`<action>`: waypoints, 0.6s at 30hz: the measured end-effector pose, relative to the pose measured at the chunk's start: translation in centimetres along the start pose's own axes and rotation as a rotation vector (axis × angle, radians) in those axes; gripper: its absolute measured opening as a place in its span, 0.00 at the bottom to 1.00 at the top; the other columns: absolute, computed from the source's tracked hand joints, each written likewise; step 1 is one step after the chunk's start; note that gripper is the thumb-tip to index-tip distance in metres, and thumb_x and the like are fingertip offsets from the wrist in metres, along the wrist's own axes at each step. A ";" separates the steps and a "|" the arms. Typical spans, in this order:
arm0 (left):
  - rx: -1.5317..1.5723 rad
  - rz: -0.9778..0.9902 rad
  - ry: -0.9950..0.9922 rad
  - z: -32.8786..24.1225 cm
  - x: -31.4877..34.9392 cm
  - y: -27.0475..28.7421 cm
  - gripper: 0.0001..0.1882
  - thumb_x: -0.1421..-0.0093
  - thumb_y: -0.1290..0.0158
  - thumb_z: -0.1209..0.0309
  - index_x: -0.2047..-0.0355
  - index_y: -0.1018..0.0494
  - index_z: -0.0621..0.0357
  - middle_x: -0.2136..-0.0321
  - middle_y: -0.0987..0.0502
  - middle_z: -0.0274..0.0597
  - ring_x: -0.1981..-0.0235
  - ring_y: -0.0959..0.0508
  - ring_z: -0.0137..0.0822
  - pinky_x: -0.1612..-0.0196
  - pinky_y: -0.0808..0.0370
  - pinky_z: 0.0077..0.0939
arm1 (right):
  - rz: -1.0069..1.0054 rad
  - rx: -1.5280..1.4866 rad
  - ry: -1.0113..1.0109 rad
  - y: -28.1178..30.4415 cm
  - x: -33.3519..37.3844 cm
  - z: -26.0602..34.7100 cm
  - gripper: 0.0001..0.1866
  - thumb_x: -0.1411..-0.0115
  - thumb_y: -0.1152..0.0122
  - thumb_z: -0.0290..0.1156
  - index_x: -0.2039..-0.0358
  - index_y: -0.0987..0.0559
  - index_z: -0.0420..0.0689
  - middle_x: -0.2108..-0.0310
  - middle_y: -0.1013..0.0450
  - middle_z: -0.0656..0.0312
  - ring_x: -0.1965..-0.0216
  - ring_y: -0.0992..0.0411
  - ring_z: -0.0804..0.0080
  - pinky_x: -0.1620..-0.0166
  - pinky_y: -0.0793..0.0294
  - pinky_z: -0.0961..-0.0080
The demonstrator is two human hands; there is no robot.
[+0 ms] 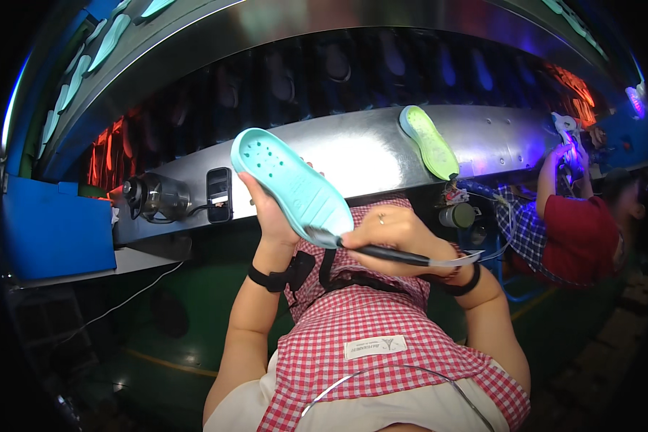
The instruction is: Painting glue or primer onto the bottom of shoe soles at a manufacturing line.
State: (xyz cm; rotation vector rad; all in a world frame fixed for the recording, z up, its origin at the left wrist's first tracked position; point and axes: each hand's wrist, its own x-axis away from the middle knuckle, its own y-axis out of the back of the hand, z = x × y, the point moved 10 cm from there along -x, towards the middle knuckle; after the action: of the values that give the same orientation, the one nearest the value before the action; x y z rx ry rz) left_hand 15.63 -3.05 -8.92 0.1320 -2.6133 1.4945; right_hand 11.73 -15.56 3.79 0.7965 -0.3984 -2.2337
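Note:
My left hand [272, 216] grips a turquoise shoe sole [289, 180] by its side, with the thumb at the near edge. The sole is tilted, its hollow inner face toward me, with small holes or studs near the toe and ridges toward the heel. In my right hand [396, 234] is a brush [389, 253] with a black handle. Its bristles touch the heel end of the sole. Beyond my right hand, a yellow-green shoe sole [430, 144] with a whitish inside lies on the metal ledge.
A curved metal ledge [367, 155] runs ahead, with dark slots holding soles behind it. On its left stand a clear jug [167, 198] and a black phone-like device [219, 194]. A lidded jar [459, 215] sits right. Farther right, a person in red [579, 230] handles a white shoe part.

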 end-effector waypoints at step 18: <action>0.073 0.176 -0.284 -4.9 0.8 -5.1 0.44 0.49 0.77 0.31 0.52 0.39 0.57 0.62 0.29 0.47 0.58 0.28 0.44 0.50 0.33 0.47 | 0.027 -0.189 -0.035 1.8 -1.2 0.9 0.10 0.55 0.36 0.22 0.68 0.21 0.39 0.71 0.25 0.57 0.69 0.27 0.72 0.63 0.29 0.80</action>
State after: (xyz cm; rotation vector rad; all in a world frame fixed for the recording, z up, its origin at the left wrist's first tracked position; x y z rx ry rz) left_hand 15.91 -1.43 -1.98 0.1336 -2.8554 1.7472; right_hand 12.81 -15.92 5.85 0.6501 -0.2091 -2.2233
